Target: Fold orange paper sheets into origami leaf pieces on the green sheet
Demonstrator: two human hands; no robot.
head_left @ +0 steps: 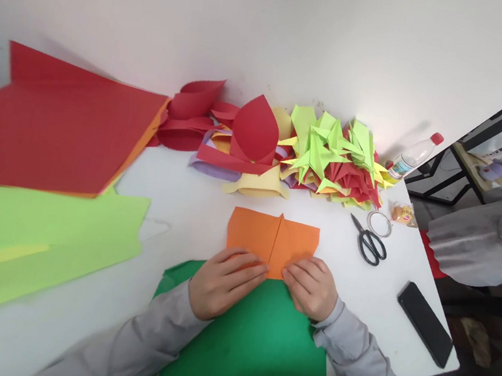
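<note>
A folded piece of orange paper [254, 230] lies in front of me, with a crease or seam running down its middle and a small point at the top. My left hand [227, 283] grips its lower left edge, fingers together on top and the thumb hidden. On the lower right edge, my right hand [311, 286] holds it the same way, fingertips close to the middle seam. Beneath my hands and forearms spreads a large sheet of green paper [249, 346], one corner of it bent at the upper left.
Large red sheets [50, 131] and light green sheets [82, 231] cover the left side. Along the wall sit red paper shapes [255, 131] and a pile of folded green paper [326, 149]. Scissors [369, 245], a tape roll [379, 224], a bottle [413, 155] and a black case [424, 323] are right.
</note>
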